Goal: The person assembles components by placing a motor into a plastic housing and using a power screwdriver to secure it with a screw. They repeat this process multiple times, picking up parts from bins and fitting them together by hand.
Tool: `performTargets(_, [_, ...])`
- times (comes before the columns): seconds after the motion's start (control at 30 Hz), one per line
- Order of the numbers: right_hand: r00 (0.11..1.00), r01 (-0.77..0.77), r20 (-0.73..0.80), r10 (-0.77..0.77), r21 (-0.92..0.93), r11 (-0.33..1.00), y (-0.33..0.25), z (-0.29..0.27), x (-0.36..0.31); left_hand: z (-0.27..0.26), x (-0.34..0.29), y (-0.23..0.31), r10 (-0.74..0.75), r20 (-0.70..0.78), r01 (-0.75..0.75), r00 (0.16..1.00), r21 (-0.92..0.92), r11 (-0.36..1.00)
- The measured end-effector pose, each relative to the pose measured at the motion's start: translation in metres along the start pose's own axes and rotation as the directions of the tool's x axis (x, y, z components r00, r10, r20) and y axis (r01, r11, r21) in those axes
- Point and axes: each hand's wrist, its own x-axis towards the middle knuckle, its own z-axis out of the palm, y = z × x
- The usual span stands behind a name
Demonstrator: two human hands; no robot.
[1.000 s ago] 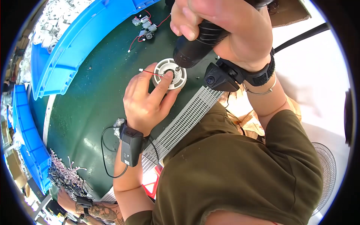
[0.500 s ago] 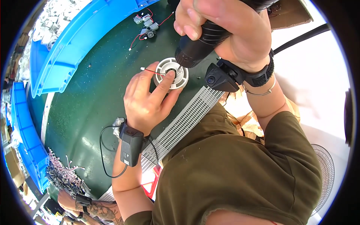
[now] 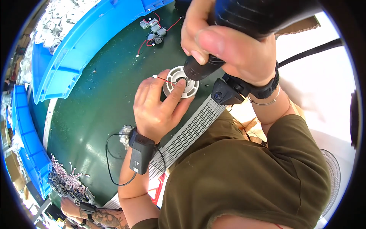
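Note:
My left hand (image 3: 158, 108) grips a white round plastic housing (image 3: 193, 88) on the green tabletop, with the index fingertip pressed near its centre. A short red and black wire (image 3: 164, 79) with a white connector comes out of the housing across my fingers. Wrapped around a black electric screwdriver (image 3: 206, 68), my right hand (image 3: 238, 55) holds it tilted. Its nose comes down at the housing's inner part, beside my left index finger. The nose hides most of the bit, so I cannot tell whether it sits in a screw.
Small motors with red wires (image 3: 155, 32) lie beyond the housing. A blue bin (image 3: 70, 68) of white parts stands at far left, another blue bin (image 3: 28, 141) nearer. Bundled wires (image 3: 68, 179) lie near a co-worker's hand (image 3: 70, 208). A white perforated strip (image 3: 194, 126) edges the table.
The view has shifted slightly, so the housing and both hands appear a little further right and lower. The screwdriver's body looms larger. Both grips are unchanged.

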Motion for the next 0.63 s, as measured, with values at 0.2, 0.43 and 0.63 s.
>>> performTargets(0.2, [0.995,-0.088,0.056,0.078,0.220,0.971,0.004,0.009,-0.012,0.001,-0.001,0.000,-0.022,-0.044,0.021,0.999,-0.026,0.999])
performTargets(0.43, [0.973,0.124,0.131,-0.187,0.386,0.914,-0.023,-0.054,0.011,-0.073,-0.009,-0.033,-0.429,-0.376,0.459,0.822,-0.011,0.889])
performTargets(0.63, [0.855,0.515,-0.077,-0.513,0.234,0.824,0.012,-0.034,0.028,-0.164,-0.094,-0.129,-0.698,-0.193,0.564,0.689,0.748,0.349])
